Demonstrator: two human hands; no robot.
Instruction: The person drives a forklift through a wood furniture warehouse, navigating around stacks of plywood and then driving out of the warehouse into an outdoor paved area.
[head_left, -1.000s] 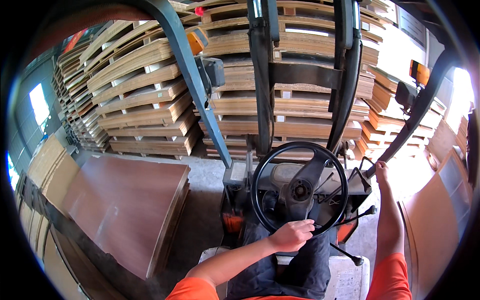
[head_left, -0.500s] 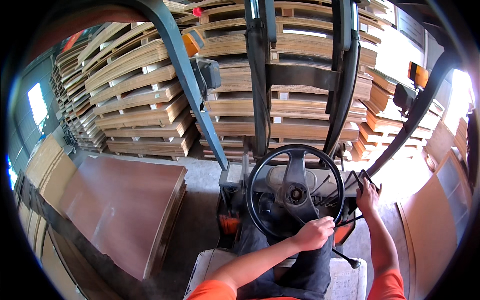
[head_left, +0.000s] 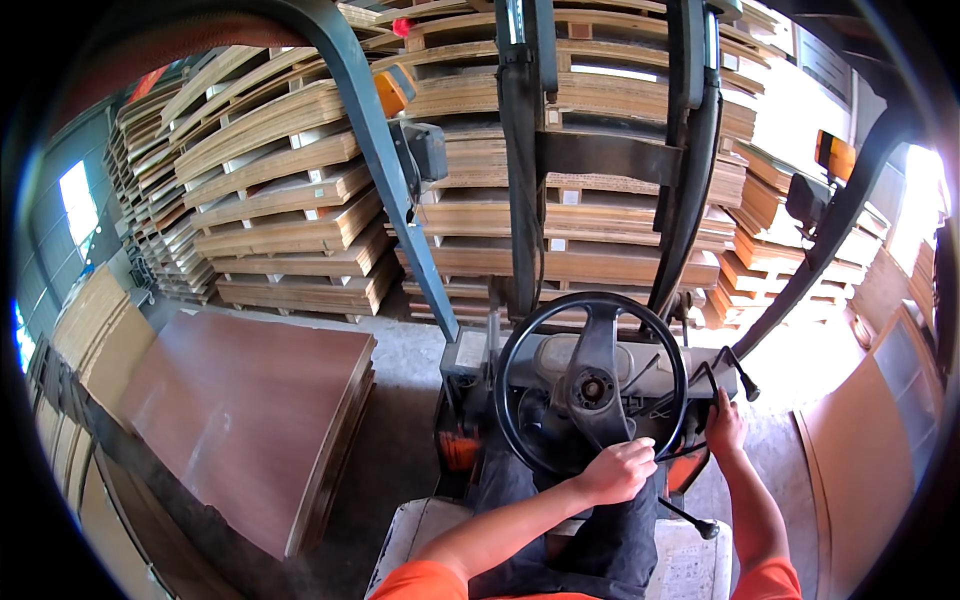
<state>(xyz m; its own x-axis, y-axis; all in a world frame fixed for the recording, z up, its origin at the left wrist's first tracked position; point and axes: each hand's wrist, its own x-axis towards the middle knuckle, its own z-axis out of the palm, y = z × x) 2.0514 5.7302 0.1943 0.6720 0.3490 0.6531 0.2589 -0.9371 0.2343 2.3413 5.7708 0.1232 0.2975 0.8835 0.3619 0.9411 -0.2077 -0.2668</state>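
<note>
I sit at the black steering wheel (head_left: 503, 385) of a forklift. My left hand (head_left: 618, 471) is closed around the wheel's lower right rim. Right of the wheel, my right hand (head_left: 727, 428) has its fingers curled on a bent black control lever (head_left: 707, 372), whose knob is mostly hidden by them. Just beyond it, a second control lever (head_left: 738, 368) with a black knob stands free of the hand. A low lever with a round black knob (head_left: 708, 528) sticks out beside my right leg.
Ahead rise the dark mast (head_left: 520, 180) and tall stacks of wooden boards (head_left: 450, 215). A pile of brown sheets (head_left: 250, 415) lies on the left. Boards (head_left: 860, 430) lean at the right, and a blue-grey cab pillar (head_left: 375, 160) crosses the front left.
My right hand has drawn back toward me and slightly left, baring the outer lever's knob. My left hand stays on the wheel, and the surroundings barely shift.
</note>
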